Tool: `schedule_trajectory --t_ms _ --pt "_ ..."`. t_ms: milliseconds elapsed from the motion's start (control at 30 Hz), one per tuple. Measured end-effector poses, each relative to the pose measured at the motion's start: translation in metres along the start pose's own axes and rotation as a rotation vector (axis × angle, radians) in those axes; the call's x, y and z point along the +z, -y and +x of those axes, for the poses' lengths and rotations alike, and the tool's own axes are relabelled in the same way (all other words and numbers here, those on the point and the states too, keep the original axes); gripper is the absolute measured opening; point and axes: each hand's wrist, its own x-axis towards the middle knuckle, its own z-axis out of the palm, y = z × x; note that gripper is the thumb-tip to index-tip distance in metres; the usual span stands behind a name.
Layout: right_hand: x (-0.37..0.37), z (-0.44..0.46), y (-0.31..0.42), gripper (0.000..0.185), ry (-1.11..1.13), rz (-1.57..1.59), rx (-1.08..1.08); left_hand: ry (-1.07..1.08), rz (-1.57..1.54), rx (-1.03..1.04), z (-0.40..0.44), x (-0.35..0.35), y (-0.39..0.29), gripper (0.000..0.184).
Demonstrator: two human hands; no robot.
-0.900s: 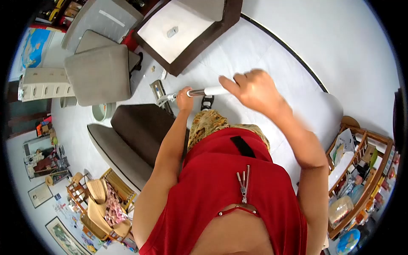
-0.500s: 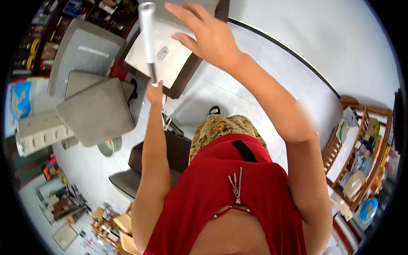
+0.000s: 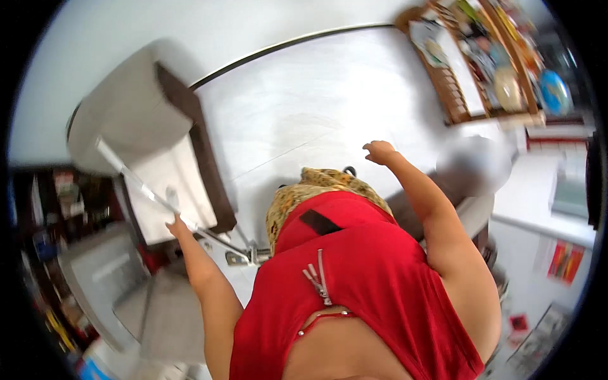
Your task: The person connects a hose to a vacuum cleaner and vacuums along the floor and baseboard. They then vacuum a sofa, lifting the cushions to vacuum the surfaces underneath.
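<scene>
My left hand [image 3: 180, 227] is closed round a long white-and-silver pole [image 3: 144, 190], which slants across the left of the view. At the pole's lower end, near my feet, there is a metal frame with grey parts [image 3: 246, 256]; its exact kind is unclear. Well apart from the pole, my right hand [image 3: 380, 152] hangs over the pale floor on the right. It holds nothing, and its fingers are loosely bent and apart.
A grey armchair [image 3: 117, 95] with a pale seat [image 3: 158, 225] stands on the left, behind the pole. Shelves [image 3: 38, 221] and grey chairs fill the lower left. A wooden rack [image 3: 437, 76] with mixed goods stands upper right, and a dark seat [image 3: 408, 206] lies beside my right arm.
The view has turned towards the right. My right hand has come down from beside the pole's top and away to the right. The pole, still in my left hand, now leans over.
</scene>
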Motion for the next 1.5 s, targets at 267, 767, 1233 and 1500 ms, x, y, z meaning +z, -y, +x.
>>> schedule_trajectory --t_ms 267,767,1233,1500 --pt "0.146 -0.142 -0.023 0.049 0.087 0.459 0.232 0.747 0.411 -0.205 -0.172 0.148 0.021 0.078" --pt "0.224 -0.176 -0.116 0.046 -0.080 0.874 0.395 1.205 0.763 0.582 -0.287 0.311 -0.102 0.052" --pt "0.219 -0.133 -0.267 0.043 -0.219 1.196 0.673 1.575 1.517 1.266 -0.470 0.551 -0.171 0.055" --pt "0.157 -0.151 -0.325 0.040 -0.559 1.460 1.037 1.354 1.492 1.924 -0.699 0.808 -0.304 0.052"
